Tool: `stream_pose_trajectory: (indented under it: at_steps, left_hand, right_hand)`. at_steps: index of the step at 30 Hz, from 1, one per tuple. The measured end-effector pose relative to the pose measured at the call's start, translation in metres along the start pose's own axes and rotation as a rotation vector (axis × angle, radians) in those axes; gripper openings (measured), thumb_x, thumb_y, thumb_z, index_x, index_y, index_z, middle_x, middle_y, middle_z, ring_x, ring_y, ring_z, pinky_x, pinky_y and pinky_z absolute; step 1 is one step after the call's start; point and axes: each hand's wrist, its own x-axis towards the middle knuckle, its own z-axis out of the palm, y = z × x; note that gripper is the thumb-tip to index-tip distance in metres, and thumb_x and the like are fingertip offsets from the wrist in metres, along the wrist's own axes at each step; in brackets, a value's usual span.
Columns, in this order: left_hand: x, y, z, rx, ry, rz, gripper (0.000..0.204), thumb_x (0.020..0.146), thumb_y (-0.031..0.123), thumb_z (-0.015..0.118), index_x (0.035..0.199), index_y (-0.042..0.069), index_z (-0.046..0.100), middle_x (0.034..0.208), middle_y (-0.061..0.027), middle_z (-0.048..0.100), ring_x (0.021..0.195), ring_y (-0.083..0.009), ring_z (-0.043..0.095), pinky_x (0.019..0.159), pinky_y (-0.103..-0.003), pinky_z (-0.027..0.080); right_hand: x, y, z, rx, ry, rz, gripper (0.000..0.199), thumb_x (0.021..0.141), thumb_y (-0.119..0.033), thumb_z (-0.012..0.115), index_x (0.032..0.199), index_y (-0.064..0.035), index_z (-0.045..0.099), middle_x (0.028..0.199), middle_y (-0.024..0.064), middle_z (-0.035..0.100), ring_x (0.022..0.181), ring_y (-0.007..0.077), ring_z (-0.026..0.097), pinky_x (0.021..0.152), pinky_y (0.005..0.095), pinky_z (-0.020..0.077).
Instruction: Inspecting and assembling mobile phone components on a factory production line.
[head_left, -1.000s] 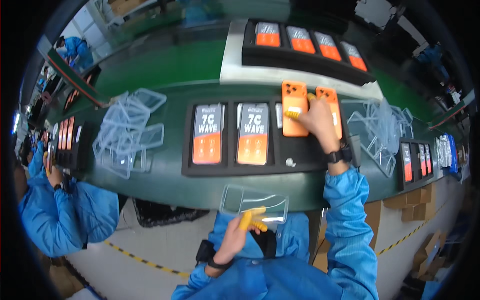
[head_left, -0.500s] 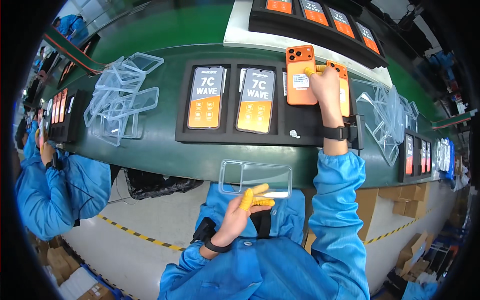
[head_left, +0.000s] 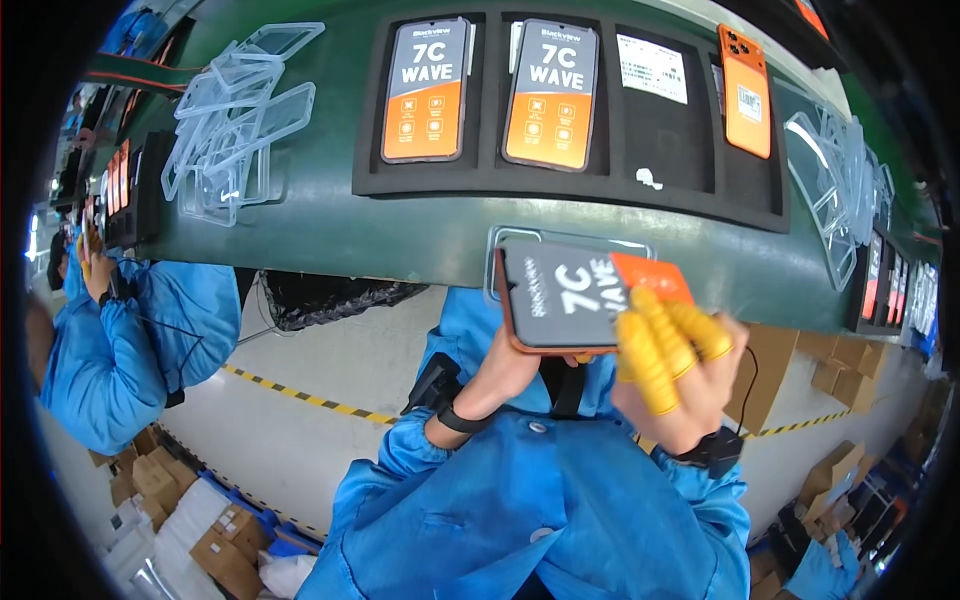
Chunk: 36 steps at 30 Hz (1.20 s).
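My right hand (head_left: 690, 385), with yellow covers on its fingertips, grips a smartphone (head_left: 562, 295). The phone lies sideways, its grey and orange front film up and an orange edge showing. Behind and under it is a clear phone case (head_left: 585, 238), of which only the far rim shows. My left hand (head_left: 508, 372) holds the case from below; the phone hides most of its fingers. Whether phone and case touch, I cannot tell. On the bench, a black foam tray (head_left: 460, 183) carries two face-up phones (head_left: 425, 90) and one orange phone (head_left: 745, 95) back up.
Clear cases lie piled at the left (head_left: 235, 120) and right (head_left: 840, 190) of the tray. A white label (head_left: 652, 68) and a white scrap (head_left: 648, 179) are in the tray's vacant slot. A co-worker in blue (head_left: 150, 350) sits at the left; cardboard boxes (head_left: 765, 380) stand beyond the bench edge.
My right hand has taken an orange phone from the tray, brought it down to the case and now shows its front upward. The view has shifted, so the tray appears higher.
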Motion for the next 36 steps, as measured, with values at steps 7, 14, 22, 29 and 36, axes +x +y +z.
stream_pose_trajectory:
  at_steps: [7, 14, 22, 29, 36]
  left_hand:
    - [-0.01, -0.016, -0.007, 0.461, 0.164, 0.099, 0.029, 0.103, 0.021, 0.049, 0.12, 0.0, 0.059, 0.116, -0.0124, 0.061, 0.093, -0.0178, 0.06, 0.083, -0.031, 0.05]
    - [-0.009, -0.013, 0.002, -0.278, 0.116, -0.16, 0.04, 0.103, 0.024, 0.05, 0.137, 0.004, 0.047, 0.125, -0.0054, 0.056, 0.104, -0.0149, 0.056, 0.09, -0.031, 0.048]
    - [0.004, -0.001, 0.007, -0.236, 0.011, -0.001, 0.027, 0.105, 0.02, 0.044, 0.113, -0.001, 0.06, 0.095, -0.0099, 0.066, 0.079, -0.0185, 0.066, 0.066, -0.029, 0.054]
    - [0.006, -0.002, 0.001, -0.292, -0.056, -0.032, 0.029, 0.102, 0.018, 0.043, 0.12, -0.003, 0.054, 0.1, -0.0142, 0.064, 0.078, -0.0228, 0.065, 0.068, -0.034, 0.053]
    - [0.003, 0.004, -0.006, -0.284, -0.046, -0.047, 0.03, 0.104, 0.017, 0.041, 0.123, -0.003, 0.052, 0.107, -0.017, 0.063, 0.085, -0.0273, 0.065, 0.066, -0.036, 0.054]
  right_hand:
    - [-0.035, -0.022, 0.04, -0.045, 0.026, 0.023, 0.039, 0.069, -0.019, 0.068, 0.106, -0.0072, 0.075, 0.105, 0.0122, 0.073, 0.087, 0.023, 0.062, 0.081, 0.0351, 0.0382]
    - [-0.046, -0.025, 0.052, -0.113, -0.018, 0.073, 0.041, 0.07, -0.026, 0.078, 0.108, -0.0123, 0.075, 0.111, 0.0089, 0.072, 0.092, 0.0241, 0.061, 0.079, 0.0398, 0.0384]
    - [-0.043, -0.004, 0.059, -0.103, 0.016, -0.008, 0.035, 0.078, -0.031, 0.067, 0.106, -0.0141, 0.077, 0.104, 0.0085, 0.073, 0.091, 0.0248, 0.065, 0.085, 0.041, 0.0411]
    - [-0.032, 0.01, 0.042, -0.061, -0.157, -0.063, 0.038, 0.078, -0.03, 0.068, 0.111, -0.0136, 0.075, 0.115, 0.0061, 0.068, 0.104, 0.0241, 0.063, 0.091, 0.0451, 0.042]
    - [-0.03, 0.014, 0.029, 0.045, -0.365, 0.073, 0.041, 0.073, -0.018, 0.073, 0.113, -0.0086, 0.071, 0.123, 0.0104, 0.063, 0.114, 0.0304, 0.057, 0.096, 0.0523, 0.0405]
